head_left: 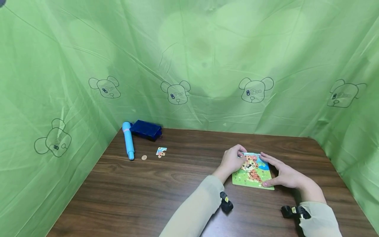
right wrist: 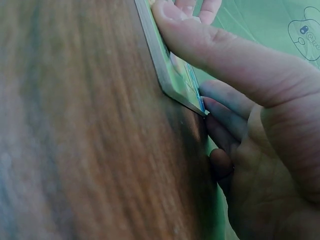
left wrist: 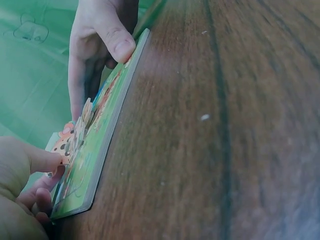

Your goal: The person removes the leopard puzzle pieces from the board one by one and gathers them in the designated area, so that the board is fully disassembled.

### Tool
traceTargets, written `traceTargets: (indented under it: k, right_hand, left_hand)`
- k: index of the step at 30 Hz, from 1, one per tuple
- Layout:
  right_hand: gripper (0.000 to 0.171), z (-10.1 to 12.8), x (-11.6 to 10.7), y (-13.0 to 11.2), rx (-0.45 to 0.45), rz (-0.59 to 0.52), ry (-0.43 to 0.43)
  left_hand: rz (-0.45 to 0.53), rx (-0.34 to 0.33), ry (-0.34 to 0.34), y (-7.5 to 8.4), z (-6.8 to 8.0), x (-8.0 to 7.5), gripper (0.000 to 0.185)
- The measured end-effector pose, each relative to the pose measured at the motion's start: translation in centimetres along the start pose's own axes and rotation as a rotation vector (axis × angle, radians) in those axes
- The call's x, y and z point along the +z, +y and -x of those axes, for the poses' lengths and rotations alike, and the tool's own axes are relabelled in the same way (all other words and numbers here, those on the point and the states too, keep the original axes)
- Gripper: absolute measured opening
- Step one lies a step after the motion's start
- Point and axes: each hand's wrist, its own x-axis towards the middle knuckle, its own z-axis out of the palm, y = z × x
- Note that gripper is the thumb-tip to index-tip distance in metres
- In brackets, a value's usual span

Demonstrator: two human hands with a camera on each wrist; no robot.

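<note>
Jigsaw board (head_left: pixel 253 171) lying flat on the brown wood-grain surface (head_left: pixel 165 184), toward the right and near the front edge, showing a spotted cat on green and blue ground.

Left hand (head_left: pixel 234 159) at the board's far left corner, fingers curled down onto the picture; in the left wrist view a fingertip (left wrist: pixel 47 160) pressing on the spotted-cat piece (left wrist: pixel 67 142) set in the board. Whether the piece is pinched or only pushed: cannot tell.

Right hand (head_left: pixel 285 176) alongside the board's right edge, fingers straight and spread narrow. Thumb at the near right corner, touching the edge; other fingers laid along the far right side and onto the top. In the right wrist view, thumb (right wrist: pixel 220 47) lying straight against the board's rim, the remaining fingers behind the corner. No grip around the board evident; contact only.

Black wrist-worn cameras visible on both beige sleeves.

Loose puzzle piece (head_left: pixel 161 151) well apart from the board, at the left of the surface. Just beside it, a small round tan coin-like disc (head_left: pixel 144 157). Near that, a light blue pen-shaped tube (head_left: pixel 128 140) with a pink band, lying lengthwise. Dark blue box (head_left: pixel 146 129) touching or just beside the tube's far end, at the back left corner.

Green sheet (head_left: pixel 189 59) printed with bear-head outlines enclosing the surface on three sides.
</note>
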Motion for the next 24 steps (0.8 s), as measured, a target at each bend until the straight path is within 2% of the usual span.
traceTargets:
  k: [7, 13, 18, 24]
  right_hand:
    - [0.092, -0.1, 0.1, -0.7, 0.014, 0.037, 0.035]
    - [0.075, -1.3, 0.9, -1.5, 0.022, 0.163, 0.165]
    - [0.074, -2.1, 1.8, -2.0, 0.063, 0.201, 0.251]
    - [0.078, -2.1, 1.9, -2.3, 0.096, 0.187, 0.249]
  left_hand:
    - [-0.006, 0.031, 0.002, -0.2, 0.0, 0.1, 0.015]
    - [0.017, 0.027, -0.003, -0.3, 0.0, 0.1, 0.015]
    - [0.014, 0.016, -0.009, -0.2, 0.0, 0.0, 0.015]
    - [-0.002, -0.002, -0.014, -0.1, -0.1, 0.0, 0.014]
